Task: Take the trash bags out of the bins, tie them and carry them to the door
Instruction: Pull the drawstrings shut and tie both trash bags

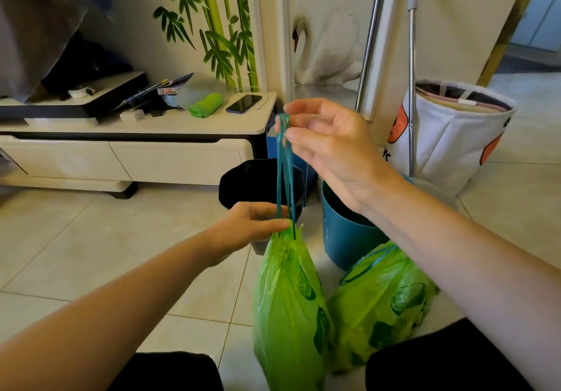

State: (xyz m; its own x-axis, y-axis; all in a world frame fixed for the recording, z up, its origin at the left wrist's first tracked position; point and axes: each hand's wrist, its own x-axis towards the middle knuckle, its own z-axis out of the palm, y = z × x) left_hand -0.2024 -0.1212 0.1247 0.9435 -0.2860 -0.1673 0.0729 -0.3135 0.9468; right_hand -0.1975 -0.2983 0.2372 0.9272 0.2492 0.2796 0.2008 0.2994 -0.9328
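Now the right hand (331, 144) pinches the teal drawstring (284, 172) taut, straight above the green bag (288, 302). Directly below, the left hand (252, 229) has its grip narrowed round the bag's neck, nearer for knotting

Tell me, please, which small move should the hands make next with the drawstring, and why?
Probably knot it: the right hand pinches the teal drawstring pulled up taut, and the left hand holds the gathered neck of the green trash bag. The mouth looks cinched, but no knot is visible.
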